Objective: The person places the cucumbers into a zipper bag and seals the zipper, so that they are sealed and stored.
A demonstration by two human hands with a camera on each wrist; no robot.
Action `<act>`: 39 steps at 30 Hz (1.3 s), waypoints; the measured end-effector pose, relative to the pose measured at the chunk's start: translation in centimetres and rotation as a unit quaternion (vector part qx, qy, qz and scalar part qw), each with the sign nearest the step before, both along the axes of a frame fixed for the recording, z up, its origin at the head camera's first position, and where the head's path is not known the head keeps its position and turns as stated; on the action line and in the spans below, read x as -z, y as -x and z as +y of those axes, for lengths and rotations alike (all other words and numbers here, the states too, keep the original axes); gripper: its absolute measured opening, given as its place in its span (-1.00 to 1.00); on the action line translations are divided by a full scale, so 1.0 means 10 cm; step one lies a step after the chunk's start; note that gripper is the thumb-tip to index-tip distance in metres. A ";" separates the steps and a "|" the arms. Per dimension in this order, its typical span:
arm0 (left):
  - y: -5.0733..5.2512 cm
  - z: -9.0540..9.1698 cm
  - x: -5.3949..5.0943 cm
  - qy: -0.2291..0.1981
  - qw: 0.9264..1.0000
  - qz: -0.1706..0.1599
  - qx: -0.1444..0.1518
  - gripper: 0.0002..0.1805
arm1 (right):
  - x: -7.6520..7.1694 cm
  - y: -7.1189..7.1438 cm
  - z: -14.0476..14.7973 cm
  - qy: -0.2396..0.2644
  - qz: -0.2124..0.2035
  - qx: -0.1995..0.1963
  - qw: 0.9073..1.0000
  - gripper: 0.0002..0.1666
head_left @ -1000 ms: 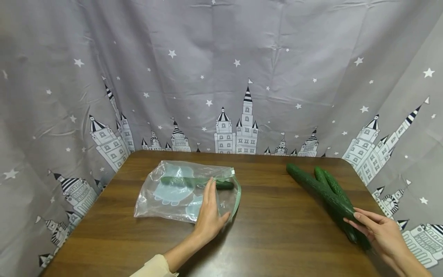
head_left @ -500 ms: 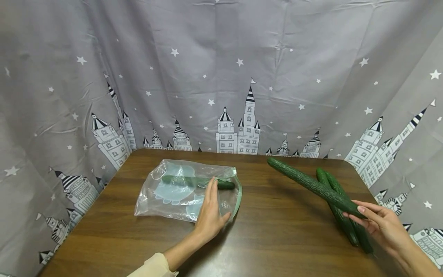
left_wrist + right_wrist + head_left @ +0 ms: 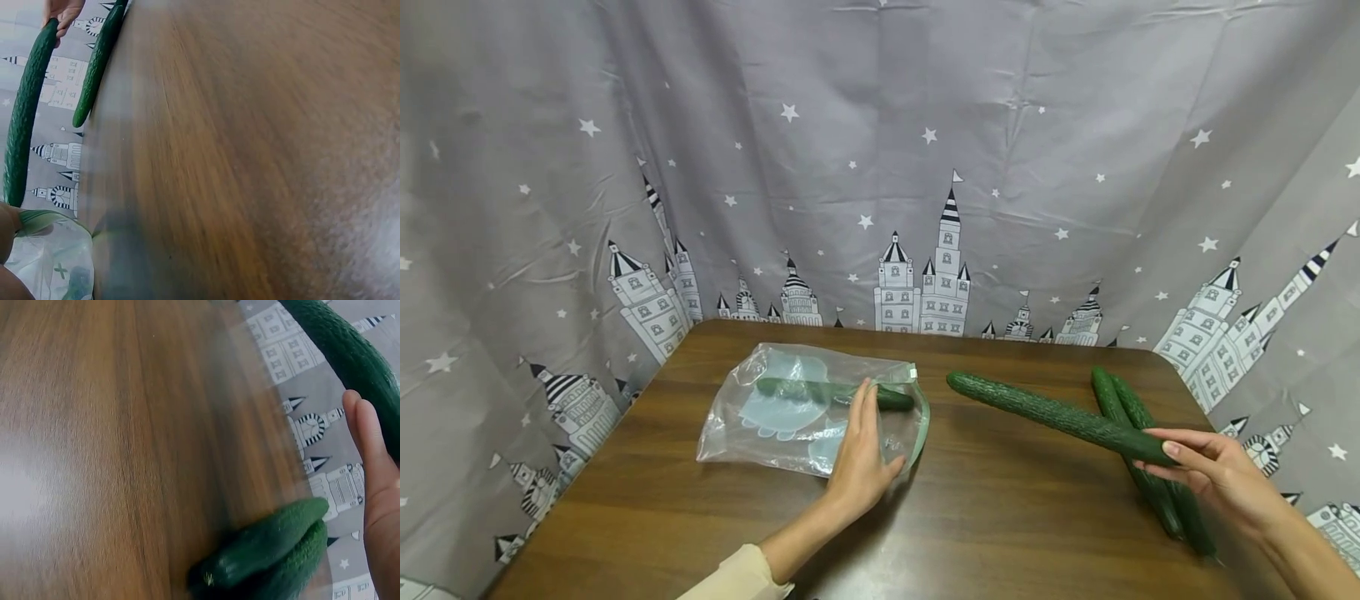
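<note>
My right hand pinches the near end of a long cucumber, raised above the table and pointing left toward the bag. My left hand rests on a clear zip bag near its green-edged mouth, fingers straight. Inside the bag lies one cucumber. In the left wrist view the held cucumber reaches down toward the bag's green edge. In the right wrist view fingers lie against the held cucumber.
Two cucumbers lie side by side on the right of the brown wooden table, beneath the right hand. A grey curtain with castles and stars hangs behind the table.
The right hand has lifted the cucumber off the other two, and its far end has swung left toward the bag. The left hand stays on the bag.
</note>
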State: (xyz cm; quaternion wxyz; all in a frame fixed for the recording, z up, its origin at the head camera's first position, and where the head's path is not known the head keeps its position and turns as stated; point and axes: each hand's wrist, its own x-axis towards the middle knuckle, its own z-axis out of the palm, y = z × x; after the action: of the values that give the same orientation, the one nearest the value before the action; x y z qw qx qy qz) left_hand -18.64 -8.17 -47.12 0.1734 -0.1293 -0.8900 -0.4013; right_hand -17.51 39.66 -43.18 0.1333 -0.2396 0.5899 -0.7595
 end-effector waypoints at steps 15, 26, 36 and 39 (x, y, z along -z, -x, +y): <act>0.01 0.01 0.00 0.002 1.000 0.001 -0.006 0.35 | 0.05 0.26 -0.49 -0.070 -0.005 -0.028 0.997 -0.56; -0.01 0.03 -0.05 0.027 0.999 0.021 -0.012 0.33 | 0.18 0.48 -0.94 -0.081 -0.017 -0.018 0.996 -0.62; 0.01 0.03 -0.09 0.030 0.998 0.044 -0.020 0.34 | 0.29 0.70 -1.41 -0.068 -0.049 -0.013 0.996 -0.60; 0.01 0.02 -0.08 0.027 0.998 0.044 -0.022 0.34 | 0.31 0.74 -1.56 -0.069 -0.055 -0.011 0.996 -0.55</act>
State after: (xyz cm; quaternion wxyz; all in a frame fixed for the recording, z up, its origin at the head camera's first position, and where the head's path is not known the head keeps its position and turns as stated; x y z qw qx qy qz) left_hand -18.71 -7.98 -46.30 0.2175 -0.1318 -0.8949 -0.3668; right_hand -24.95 24.07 -46.29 0.1900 -0.1940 0.6304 -0.7272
